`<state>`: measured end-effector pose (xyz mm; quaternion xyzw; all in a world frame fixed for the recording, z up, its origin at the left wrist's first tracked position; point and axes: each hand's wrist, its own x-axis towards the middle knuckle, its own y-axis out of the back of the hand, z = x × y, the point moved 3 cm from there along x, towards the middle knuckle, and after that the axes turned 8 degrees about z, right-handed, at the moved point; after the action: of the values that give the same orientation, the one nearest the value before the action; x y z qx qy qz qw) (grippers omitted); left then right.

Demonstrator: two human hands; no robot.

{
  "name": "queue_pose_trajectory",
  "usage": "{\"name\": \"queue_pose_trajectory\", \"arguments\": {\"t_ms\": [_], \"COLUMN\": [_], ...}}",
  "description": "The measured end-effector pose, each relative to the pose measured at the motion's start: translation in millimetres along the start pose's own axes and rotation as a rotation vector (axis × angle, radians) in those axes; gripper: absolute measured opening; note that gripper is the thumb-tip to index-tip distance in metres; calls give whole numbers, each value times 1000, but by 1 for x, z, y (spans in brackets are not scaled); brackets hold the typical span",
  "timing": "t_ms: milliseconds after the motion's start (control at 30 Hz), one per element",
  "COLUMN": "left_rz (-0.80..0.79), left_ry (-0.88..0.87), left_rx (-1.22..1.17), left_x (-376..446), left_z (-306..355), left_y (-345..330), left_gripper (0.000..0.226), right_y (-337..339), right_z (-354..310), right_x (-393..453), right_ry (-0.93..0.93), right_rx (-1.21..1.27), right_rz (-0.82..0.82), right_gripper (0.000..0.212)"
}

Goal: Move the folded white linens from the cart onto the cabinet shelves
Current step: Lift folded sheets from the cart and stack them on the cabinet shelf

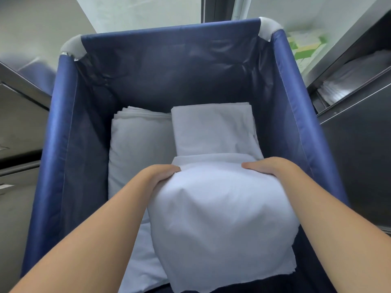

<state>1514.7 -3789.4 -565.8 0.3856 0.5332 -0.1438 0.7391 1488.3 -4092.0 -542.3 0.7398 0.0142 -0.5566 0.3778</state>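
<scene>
Here we grip the folded white linen bundle [220,208] with our left hand [163,172] and right hand [262,166], fingers curled round its sides, above the blue fabric cart [63,123]. Sagging at six o'clock, it may unfold before reaching the steel cabinet shelf [355,81] at two o'clock.

A single view, from a camera worn on the person's head, looks forward and steeply down into the blue cart [69,127]. It sits close — the two forearms enter from the bottom corners and fill much of the lower half. The cart's far wall lies toward the top, its two white-capped far corners both in frame; its left and right walls splay outward toward the bottom, bent by the wide lens. Past the cart's right wall a cabinet shelf [357,81] shows at the frame's right edge — steel surfaces flank the left wall. No second view shares the scene.
</scene>
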Motion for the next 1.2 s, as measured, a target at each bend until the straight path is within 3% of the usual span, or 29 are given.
{"name": "queue_pose_trajectory", "arguments": {"t_ms": [167, 267, 433, 567, 700, 800, 1000, 1100, 1200], "left_rz": [114, 93, 29, 104, 225, 282, 352, 303, 310], "left_ry": [47, 48, 82, 78, -100, -235, -369, -424, -438], "left_rx": [-180, -283, -396, -552, -772, -867, -1002, -922, -846], "left_x": [10, 18, 27, 14, 2, -8, -13, 9, 39], "left_z": [-21, -29, -42, -45, -45, -41, -24, -12, -10], "left_y": [-23, -35, -43, -43, -34, -25, -16, -3, -7], "left_gripper": [77, 88, 102, 85, 43, 30, 17, 24, 27], "right_y": [-34, -47, -50, -48, -38, -20, 8, -9, -40], "right_z": [23, 35, 38, 41, 31, 12, -19, -17, -4], "right_x": [20, 28, 26, 21, 3, -7, -10, 10, 39], "right_ry": [-42, -70, -98, -64, 137, 352, 628, 598, 527], "right_rx": [174, 234, 441, 600, 787, 798, 636, 551, 462], "right_rz": [86, 186, 115, 149, 251, 384, 611, 575, 481], "right_gripper": [88, 94, 98, 89, 40, 27, 27, 34, 61]}}
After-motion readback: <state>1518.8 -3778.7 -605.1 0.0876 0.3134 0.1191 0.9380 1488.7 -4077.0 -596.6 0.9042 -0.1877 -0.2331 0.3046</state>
